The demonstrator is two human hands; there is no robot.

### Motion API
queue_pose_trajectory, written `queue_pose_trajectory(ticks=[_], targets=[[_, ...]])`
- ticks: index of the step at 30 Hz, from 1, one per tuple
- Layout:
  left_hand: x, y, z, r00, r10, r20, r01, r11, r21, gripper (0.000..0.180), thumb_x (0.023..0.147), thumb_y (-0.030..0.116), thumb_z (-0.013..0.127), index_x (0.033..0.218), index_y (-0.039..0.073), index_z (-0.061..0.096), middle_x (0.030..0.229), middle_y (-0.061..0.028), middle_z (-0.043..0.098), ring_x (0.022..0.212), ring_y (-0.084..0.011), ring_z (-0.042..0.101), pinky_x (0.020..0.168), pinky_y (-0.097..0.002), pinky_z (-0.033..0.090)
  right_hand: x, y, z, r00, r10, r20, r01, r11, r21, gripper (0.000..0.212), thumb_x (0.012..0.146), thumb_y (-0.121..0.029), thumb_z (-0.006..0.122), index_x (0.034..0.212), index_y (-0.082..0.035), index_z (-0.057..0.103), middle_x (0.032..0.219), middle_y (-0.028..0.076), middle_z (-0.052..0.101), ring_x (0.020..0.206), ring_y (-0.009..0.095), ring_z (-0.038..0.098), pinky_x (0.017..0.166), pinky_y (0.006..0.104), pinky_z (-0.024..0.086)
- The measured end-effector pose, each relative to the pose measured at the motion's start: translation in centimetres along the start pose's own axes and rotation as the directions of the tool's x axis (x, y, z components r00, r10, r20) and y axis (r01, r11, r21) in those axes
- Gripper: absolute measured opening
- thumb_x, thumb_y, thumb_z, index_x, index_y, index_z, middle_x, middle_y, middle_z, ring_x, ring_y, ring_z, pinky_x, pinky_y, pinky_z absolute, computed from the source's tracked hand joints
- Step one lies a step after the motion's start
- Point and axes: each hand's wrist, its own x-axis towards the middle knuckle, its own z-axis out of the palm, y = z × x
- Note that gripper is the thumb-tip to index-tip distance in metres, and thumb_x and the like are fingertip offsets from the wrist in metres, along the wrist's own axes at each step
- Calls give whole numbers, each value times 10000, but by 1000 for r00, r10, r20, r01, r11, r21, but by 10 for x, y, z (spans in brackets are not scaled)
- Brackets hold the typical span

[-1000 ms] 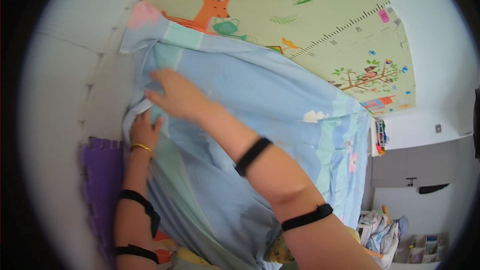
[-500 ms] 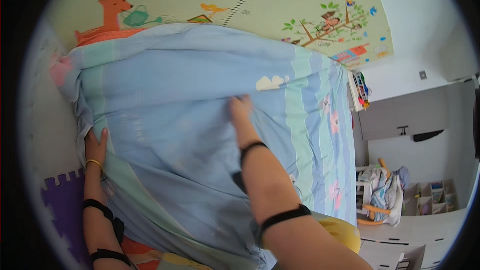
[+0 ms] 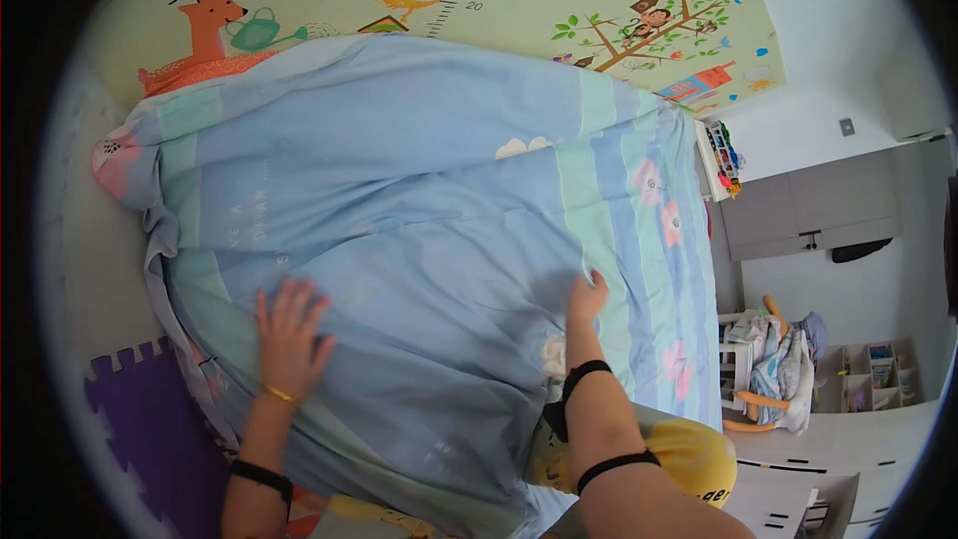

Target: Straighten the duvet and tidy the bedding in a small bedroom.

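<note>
One creased blue cloth (image 3: 429, 130) lies beneath the spread left hand (image 3: 291, 334) and curled right hand (image 3: 587, 297), whose grip is unclear.

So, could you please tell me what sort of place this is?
Probably a child's bedroom in a home. A light-blue flowered bedcover lies spread out, a panel beyond it shows a cartoon deer, and a purple mat with jigsaw edges is at the left.

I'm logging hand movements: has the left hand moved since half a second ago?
Yes: the left hand has moved rightward, away from the purple interlocking foam mat and in from the left edge of the blue quilt.
</note>
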Motion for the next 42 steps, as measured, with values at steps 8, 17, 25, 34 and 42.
queue_pose_trajectory(ticks=[8, 17, 25, 34, 42], targets=[[9, -86, -20, 882, -462, -93, 466, 823, 325, 586, 732, 199, 573, 1300, 194, 433, 1432, -21, 321, 1357, -300, 207, 1027, -683, 71, -215, -216, 58, 616, -661, 429, 431, 738, 519, 225, 812, -188, 584, 903, 17, 565, 937, 201, 530, 900, 343, 477, 797, 448, 382], [-32, -64, -50, 964, -255, -79, 247, 964, -101, 466, 637, 120, 671, 1086, 106, 549, 1239, -110, 460, 1184, -327, 392, 1036, -505, 255, -245, -235, -71, 147, -653, 743, 133, 757, 640, 404, 786, -266, 666, 1113, -65, 540, 1028, 133, 563, 908, 290, 589, 769, 386, 484], [-77, 6, -14, 987, -123, 107, 130, 990, -58, 393, 584, 131, 751, 944, 149, 596, 1113, -72, 491, 1112, -296, 427, 1032, -521, 251, -277, -177, -75, 125, -393, 911, 522, 807, 277, 328, 744, -238, 674, 979, -69, 519, 929, 136, 560, 788, 318, 604, 660, 411, 484], [-72, 4, -35, 985, -85, -151, 54, 979, -196, 143, 629, 6, 621, 731, 83, 556, 1011, -72, 509, 1025, -304, 464, 1008, -505, 292, -259, -199, -91, -299, -440, 847, 8, 886, 463, 164, 775, -167, 643, 791, -56, 524, 706, 45, 533, 713, 197, 535, 640, 319, 424], [-93, -8, -31, 998, 48, 31, -42, 986, -160, 148, 583, -18, 547, 584, 129, 527, 694, -7, 525, 852, -221, 528, 1049, -501, 263, -286, -230, -106, -734, -517, 440, -629, 761, -155, 202, 819, -201, 661, 788, -87, 497, 751, -53, 491, 695, 51, 439, 642, 211, 363]])
